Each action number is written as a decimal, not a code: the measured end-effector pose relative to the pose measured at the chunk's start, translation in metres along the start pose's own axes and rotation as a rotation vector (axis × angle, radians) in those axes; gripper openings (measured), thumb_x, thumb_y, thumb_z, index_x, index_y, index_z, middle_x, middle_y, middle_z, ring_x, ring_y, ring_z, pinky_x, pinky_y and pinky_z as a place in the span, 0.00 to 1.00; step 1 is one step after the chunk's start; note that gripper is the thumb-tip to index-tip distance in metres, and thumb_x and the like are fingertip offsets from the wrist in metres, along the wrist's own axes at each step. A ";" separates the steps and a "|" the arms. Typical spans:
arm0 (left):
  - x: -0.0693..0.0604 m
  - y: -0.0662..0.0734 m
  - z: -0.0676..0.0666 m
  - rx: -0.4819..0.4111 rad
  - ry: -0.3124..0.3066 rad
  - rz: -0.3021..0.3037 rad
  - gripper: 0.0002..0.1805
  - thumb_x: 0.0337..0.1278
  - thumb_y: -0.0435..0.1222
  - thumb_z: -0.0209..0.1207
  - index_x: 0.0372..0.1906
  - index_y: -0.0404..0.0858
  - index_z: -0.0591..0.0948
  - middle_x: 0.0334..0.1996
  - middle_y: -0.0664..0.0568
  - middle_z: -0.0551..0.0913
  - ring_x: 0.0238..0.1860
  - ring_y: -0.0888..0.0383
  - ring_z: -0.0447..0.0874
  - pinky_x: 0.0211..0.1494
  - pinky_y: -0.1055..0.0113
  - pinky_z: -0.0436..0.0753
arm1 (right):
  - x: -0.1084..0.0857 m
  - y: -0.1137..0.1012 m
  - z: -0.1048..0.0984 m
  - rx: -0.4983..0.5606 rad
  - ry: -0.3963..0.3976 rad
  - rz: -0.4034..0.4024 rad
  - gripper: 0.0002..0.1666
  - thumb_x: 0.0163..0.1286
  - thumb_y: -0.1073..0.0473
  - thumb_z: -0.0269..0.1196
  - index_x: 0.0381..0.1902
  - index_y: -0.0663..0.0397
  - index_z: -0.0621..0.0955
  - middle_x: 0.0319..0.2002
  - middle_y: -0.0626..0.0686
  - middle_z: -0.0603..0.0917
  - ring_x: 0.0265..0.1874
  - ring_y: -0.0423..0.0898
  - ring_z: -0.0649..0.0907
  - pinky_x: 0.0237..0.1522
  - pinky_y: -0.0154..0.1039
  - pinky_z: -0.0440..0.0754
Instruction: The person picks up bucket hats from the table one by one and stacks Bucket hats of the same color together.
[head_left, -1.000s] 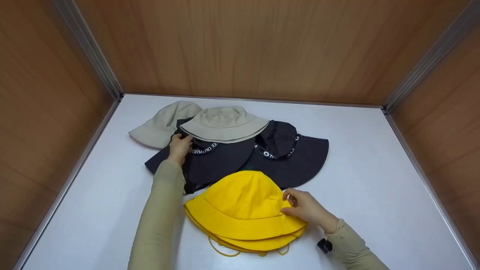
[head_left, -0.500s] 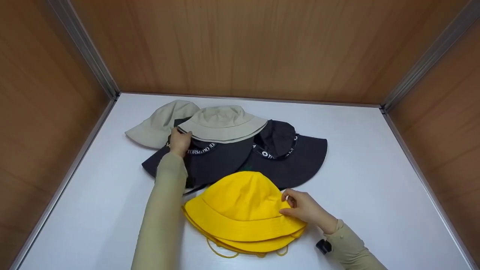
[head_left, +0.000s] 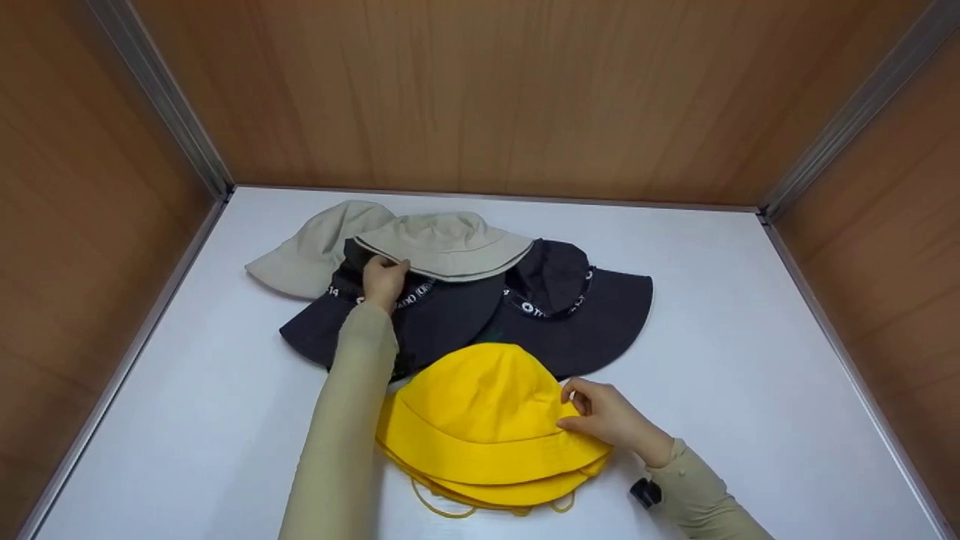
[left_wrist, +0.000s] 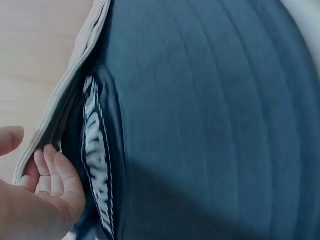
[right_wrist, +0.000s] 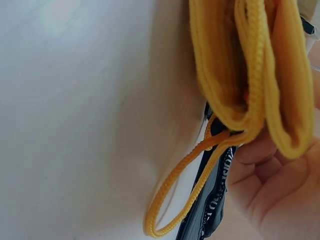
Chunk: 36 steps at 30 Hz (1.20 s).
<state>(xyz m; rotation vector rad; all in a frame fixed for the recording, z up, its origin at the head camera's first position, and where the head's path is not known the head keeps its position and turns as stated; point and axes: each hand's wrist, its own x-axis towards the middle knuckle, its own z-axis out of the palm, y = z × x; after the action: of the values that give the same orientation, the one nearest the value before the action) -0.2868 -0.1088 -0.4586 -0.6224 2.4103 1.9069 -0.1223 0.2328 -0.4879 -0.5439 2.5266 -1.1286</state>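
Observation:
In the head view my left hand (head_left: 385, 283) is at the front brim of a beige bucket hat (head_left: 450, 244), lying on a dark wide-brimmed hat (head_left: 450, 322). The left wrist view shows its fingers (left_wrist: 57, 175) tucked under that brim, the thumb apart on the other side. My right hand (head_left: 611, 420) holds the right side of a yellow bucket hat (head_left: 495, 405), at the top of a small yellow stack. In the right wrist view, folded yellow brims (right_wrist: 290, 90) and a looped cord (right_wrist: 172, 195) partly hide its fingers.
Another beige hat (head_left: 300, 259) lies at the left, partly under the dark hat. A second dark hat (head_left: 600, 322) spreads to the right. Wooden panels (head_left: 480, 97) wall the white table (head_left: 750, 360) at the back and both sides.
My left hand has moved to the right along the beige hat's brim, whose front edge now sits slightly higher. The right hand stays at the yellow hat.

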 end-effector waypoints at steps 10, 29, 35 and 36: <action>-0.002 0.000 0.009 -0.189 -0.083 -0.062 0.26 0.64 0.31 0.45 0.66 0.28 0.61 0.58 0.35 0.70 0.51 0.45 0.76 0.58 0.58 0.77 | -0.002 -0.002 0.003 -0.002 -0.007 0.009 0.14 0.60 0.56 0.68 0.38 0.54 0.75 0.21 0.44 0.65 0.20 0.36 0.65 0.24 0.29 0.63; -0.002 0.004 0.018 -0.101 -0.056 0.132 0.18 0.67 0.29 0.43 0.60 0.29 0.68 0.44 0.34 0.78 0.36 0.51 0.85 0.45 0.65 0.83 | 0.000 -0.002 0.002 0.007 -0.019 0.029 0.14 0.60 0.56 0.68 0.38 0.53 0.75 0.22 0.45 0.65 0.21 0.37 0.66 0.25 0.29 0.64; -0.008 0.017 0.019 -0.277 -0.062 0.184 0.04 0.68 0.29 0.45 0.42 0.32 0.70 0.29 0.44 0.73 0.36 0.49 0.84 0.45 0.68 0.83 | 0.001 -0.001 0.000 0.012 -0.022 -0.001 0.13 0.59 0.58 0.68 0.37 0.55 0.75 0.22 0.45 0.66 0.20 0.36 0.65 0.24 0.29 0.63; -0.009 0.019 0.019 -0.294 -0.060 0.195 0.02 0.68 0.29 0.45 0.38 0.33 0.68 0.26 0.46 0.71 0.36 0.49 0.84 0.45 0.68 0.83 | 0.002 -0.001 0.000 0.013 -0.023 0.001 0.13 0.59 0.58 0.68 0.37 0.54 0.75 0.22 0.45 0.66 0.20 0.36 0.65 0.24 0.29 0.64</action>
<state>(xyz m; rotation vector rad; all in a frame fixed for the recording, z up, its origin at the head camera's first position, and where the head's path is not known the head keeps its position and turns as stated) -0.2887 -0.0842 -0.4432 -0.3365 2.2470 2.3460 -0.1236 0.2314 -0.4867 -0.5487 2.4985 -1.1309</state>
